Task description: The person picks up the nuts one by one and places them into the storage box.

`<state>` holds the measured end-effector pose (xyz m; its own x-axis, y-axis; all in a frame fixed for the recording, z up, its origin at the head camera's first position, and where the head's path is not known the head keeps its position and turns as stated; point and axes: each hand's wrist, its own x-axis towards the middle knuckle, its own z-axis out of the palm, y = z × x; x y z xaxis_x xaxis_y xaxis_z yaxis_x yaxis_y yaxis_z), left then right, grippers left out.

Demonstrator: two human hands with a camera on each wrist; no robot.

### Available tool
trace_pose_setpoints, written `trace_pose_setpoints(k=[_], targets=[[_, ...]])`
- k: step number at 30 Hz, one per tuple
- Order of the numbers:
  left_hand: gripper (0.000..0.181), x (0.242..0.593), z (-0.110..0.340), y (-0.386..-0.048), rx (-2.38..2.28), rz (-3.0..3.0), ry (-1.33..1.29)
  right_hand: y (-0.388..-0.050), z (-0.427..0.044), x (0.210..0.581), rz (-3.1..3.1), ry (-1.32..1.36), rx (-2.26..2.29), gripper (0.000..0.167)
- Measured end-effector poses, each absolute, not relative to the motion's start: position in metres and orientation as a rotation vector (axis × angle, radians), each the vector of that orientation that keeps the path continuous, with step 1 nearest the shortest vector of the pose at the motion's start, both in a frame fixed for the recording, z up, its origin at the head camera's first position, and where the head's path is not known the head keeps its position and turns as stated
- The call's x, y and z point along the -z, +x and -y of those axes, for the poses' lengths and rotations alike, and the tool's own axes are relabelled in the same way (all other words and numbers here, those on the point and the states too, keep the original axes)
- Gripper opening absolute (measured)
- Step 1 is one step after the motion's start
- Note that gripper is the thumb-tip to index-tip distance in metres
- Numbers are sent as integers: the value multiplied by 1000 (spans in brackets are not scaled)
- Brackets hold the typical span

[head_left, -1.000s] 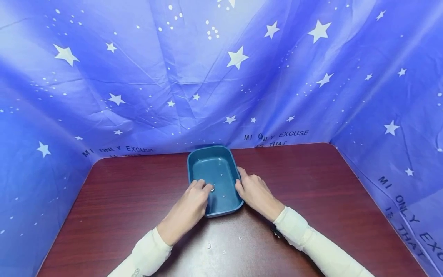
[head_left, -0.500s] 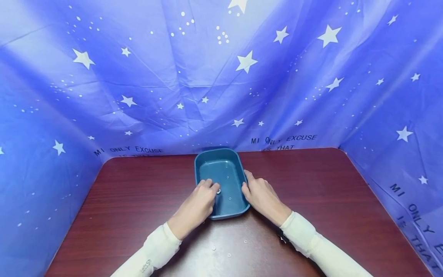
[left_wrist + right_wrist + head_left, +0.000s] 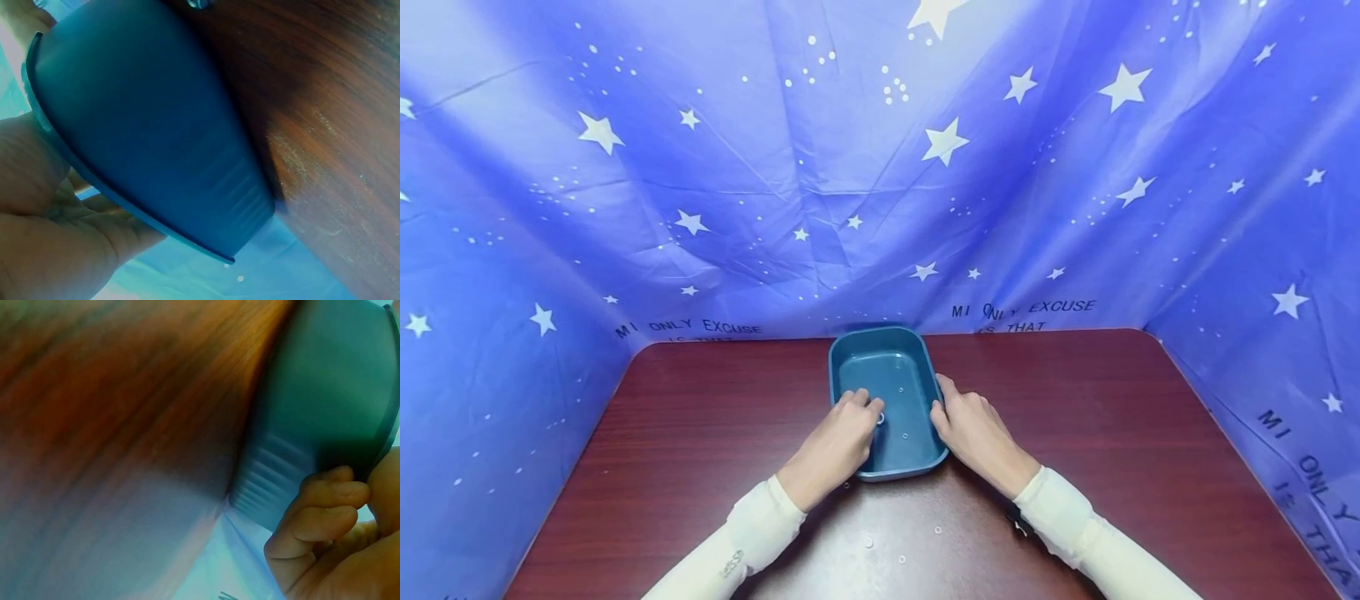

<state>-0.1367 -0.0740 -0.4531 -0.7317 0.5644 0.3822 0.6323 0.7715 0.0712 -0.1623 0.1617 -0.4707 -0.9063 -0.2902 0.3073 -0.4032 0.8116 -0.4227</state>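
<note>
A deep teal rectangular tray [image 3: 886, 340] stands on the table in the head view. My left hand [image 3: 835, 442] reaches over its left rim, fingers curled down inside. A small shiny metal ring [image 3: 881, 419] shows at the fingertips, seemingly pinched there; the thumb is mostly hidden. My right hand [image 3: 981, 429] grips the tray's right rim, thumb at the edge. In the right wrist view its curled fingers [image 3: 325, 512] lie by the outer wall. The left wrist view shows the tray's outer wall [image 3: 144, 131] beside the left hand's palm.
Two tiny rings lie on the tray floor, one the far ring [image 3: 902, 390], the other the near ring [image 3: 906, 436]. Several more small rings, among them a larger ring [image 3: 868, 542], lie on the red-brown table [image 3: 715, 400] in front. A starry blue cloth [image 3: 760, 167] hangs behind.
The whole scene has shifted right and slightly down as the head view turned. Both hands, the ring and the tray keep almost the same places relative to one another.
</note>
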Motion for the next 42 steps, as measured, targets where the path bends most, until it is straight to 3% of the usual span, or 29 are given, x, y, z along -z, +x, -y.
trace_pose_setpoints(k=[14, 23, 42], targets=[[24, 455, 73, -139, 239, 2661, -903, -162, -162, 471, 2771, 535, -717, 47], [24, 474, 75, -151, 266, 2581, -936, -161, -162, 470, 2754, 548, -718, 46], [15, 459, 71, -147, 222, 2612, -879, -160, -163, 468, 2751, 558, -697, 44]])
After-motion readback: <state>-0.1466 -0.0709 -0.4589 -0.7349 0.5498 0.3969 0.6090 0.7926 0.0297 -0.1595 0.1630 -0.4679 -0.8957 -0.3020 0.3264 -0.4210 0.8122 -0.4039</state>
